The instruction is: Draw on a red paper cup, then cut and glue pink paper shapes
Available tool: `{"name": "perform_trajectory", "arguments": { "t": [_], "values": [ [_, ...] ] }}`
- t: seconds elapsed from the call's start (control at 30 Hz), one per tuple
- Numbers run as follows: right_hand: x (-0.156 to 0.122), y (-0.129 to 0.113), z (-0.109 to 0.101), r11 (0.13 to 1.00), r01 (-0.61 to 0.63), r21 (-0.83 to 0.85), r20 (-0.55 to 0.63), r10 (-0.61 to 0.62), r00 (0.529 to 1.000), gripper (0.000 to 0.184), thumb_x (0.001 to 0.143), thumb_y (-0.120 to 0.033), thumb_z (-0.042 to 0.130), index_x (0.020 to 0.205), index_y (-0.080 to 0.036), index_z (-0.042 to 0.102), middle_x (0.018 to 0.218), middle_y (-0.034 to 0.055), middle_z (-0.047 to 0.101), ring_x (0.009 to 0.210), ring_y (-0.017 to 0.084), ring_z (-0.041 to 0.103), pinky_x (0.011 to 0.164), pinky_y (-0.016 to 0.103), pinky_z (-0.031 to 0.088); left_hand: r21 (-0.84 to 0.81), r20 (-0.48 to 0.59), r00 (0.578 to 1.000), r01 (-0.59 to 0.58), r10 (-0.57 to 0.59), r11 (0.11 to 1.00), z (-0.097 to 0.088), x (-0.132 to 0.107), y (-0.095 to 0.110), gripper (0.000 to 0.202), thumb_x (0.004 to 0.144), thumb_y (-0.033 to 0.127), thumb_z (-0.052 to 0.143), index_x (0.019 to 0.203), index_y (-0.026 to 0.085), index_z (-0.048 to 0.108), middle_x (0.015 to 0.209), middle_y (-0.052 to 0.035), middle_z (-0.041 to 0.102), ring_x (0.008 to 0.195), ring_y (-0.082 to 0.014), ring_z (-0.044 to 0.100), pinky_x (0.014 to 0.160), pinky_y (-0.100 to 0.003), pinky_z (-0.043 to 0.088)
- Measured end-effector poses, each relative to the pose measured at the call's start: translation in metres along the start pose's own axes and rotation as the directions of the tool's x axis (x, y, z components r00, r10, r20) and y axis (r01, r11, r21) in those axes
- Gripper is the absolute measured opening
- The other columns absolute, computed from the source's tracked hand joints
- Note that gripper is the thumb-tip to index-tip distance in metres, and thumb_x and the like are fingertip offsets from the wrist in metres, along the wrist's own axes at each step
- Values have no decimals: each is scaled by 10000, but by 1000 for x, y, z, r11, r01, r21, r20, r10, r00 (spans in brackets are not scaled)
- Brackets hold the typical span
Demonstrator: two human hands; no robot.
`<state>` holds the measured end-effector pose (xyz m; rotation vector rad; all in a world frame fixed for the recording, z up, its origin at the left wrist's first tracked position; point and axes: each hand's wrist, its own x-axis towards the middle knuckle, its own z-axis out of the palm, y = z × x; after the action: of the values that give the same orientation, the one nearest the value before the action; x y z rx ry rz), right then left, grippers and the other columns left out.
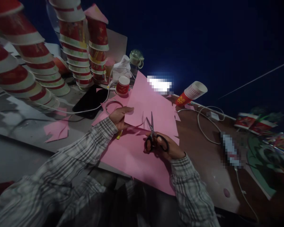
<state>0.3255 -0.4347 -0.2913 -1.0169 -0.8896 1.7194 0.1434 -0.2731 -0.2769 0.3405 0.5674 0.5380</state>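
My left hand (119, 118) pinches the lower left corner of a pink paper sheet (153, 104), thumb on top. The sheet is held tilted up above the table, and a curved cut runs in from its lower edge. In my right hand (171, 147) is a pair of scissors (152, 130) with black handles, fingers through the loops. Its blades stand apart at the sheet's lower edge, by the cut. Under both hands lies another pink paper sheet (142, 160), reaching over the table's front edge. A roll of tape (114, 101) stands just behind my left hand.
Tall stacks of red and white paper cups (75, 47) rise at the left. A black phone (91, 101), pink scraps (58, 129) and a single cup (122, 85) lie nearby. More nested cups (191, 93) lean at the back right. White cables (205, 132) cross the table (196, 157).
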Motion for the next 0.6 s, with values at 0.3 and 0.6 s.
{"name": "perform_trajectory", "arguments": {
  "t": [0.3, 0.6],
  "values": [
    [7, 10, 15, 990, 136, 24, -104, -133, 986, 443, 826, -515, 699, 1116, -195, 598, 809, 25, 663, 724, 170, 653, 664, 324, 531, 12, -50, 998, 37, -36, 999, -4, 4, -8, 364, 830, 105, 524, 1179, 46, 609, 944, -150, 752, 845, -263, 741, 918, -475, 576],
    [11, 11, 10, 987, 156, -39, -107, -160, 981, 438, 832, -509, 694, 1118, -191, 598, 786, 19, 665, 708, 165, 640, 684, 331, 522, -11, 17, 998, 56, -56, 998, -6, 8, -4, 386, 787, 59, 497, 1157, 45, 607, 860, -136, 754, 855, -271, 747, 911, -451, 579]
  ]
}}
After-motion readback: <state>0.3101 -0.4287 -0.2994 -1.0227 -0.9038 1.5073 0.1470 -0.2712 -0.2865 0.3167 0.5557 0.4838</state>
